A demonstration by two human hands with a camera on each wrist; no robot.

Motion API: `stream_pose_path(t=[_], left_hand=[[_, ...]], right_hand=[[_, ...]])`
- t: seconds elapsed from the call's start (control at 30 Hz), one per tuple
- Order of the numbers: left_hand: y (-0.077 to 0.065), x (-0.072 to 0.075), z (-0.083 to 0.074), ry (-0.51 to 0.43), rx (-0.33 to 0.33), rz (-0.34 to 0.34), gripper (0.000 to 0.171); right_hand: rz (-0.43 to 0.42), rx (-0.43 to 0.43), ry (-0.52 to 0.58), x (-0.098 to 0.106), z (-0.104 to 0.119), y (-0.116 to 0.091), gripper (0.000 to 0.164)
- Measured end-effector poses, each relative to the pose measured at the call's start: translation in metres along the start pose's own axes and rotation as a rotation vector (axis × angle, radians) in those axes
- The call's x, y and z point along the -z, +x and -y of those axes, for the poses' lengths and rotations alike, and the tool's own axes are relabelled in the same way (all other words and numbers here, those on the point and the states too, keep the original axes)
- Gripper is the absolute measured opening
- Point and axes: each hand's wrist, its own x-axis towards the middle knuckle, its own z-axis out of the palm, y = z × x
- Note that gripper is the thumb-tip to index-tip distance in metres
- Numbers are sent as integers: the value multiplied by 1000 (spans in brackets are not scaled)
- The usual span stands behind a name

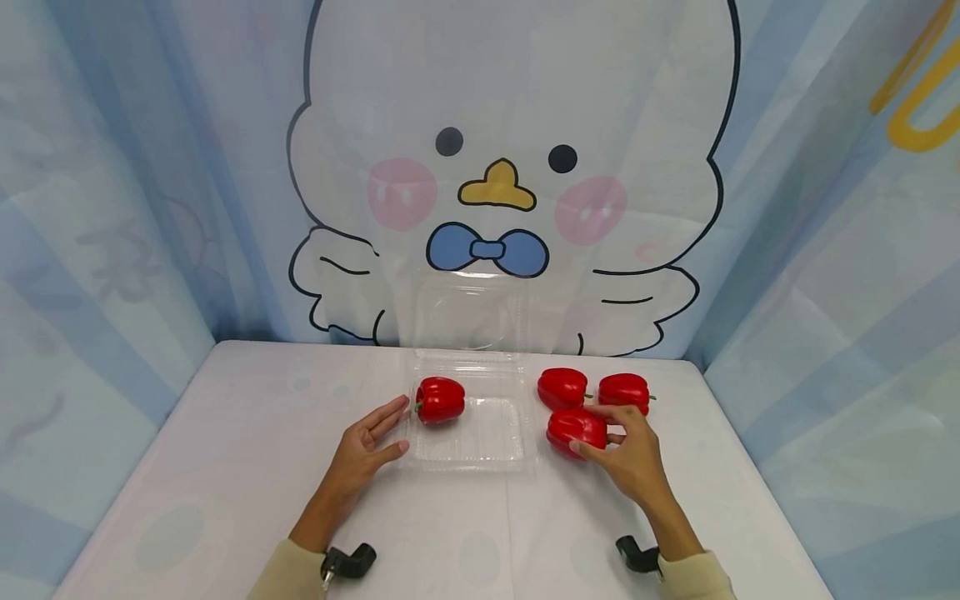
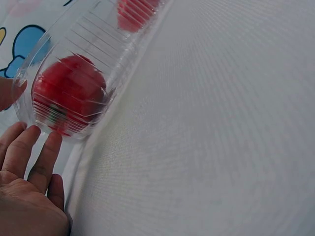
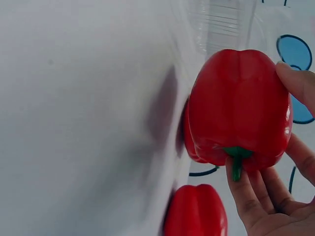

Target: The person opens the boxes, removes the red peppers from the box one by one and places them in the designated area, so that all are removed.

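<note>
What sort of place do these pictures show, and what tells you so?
Probably a small booth set up for staged handling: cartoon drapes hang on three sides of a white table, which bears a clear box.

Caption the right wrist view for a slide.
Right hand holds a red bell pepper, two more peppers and a clear container nearby.

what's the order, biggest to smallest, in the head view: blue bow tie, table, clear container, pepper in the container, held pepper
1. Table
2. Clear container
3. Blue bow tie
4. Pepper in the container and held pepper: too alike to rank; the right hand hides part of the latter.
</note>
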Motion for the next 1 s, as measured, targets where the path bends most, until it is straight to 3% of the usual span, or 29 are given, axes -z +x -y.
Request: stream_pose_path(t=[0.47,1.0], left_hand=[[0,-1,-1,1,11,-12,71],[-1,-1,0,8,14,-14,70]], right_hand=[[22,-47,-26,-11,-12,1,71],[31,-23,-48,-4,-5,1,71]])
